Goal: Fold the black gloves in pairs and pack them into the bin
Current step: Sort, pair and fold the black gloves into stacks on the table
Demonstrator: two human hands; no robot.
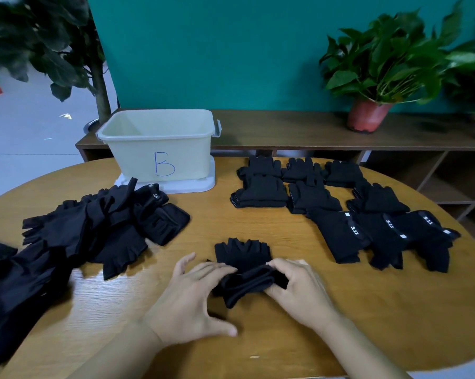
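1. Here, the glove pair [243, 254] is pressed flat by the straight fingers of the left hand [192, 294], while its rolled end is pinched by the curled right hand [299, 288], apparently so that the fold is kept tight.
2. Loose gloves [94, 225] are heaped left of the hands and finished pairs [337, 212] are laid beyond the right hand, seemingly kept sorted.
3. The bin [137, 157] is stood beyond the left hand; no glove is seen inside.
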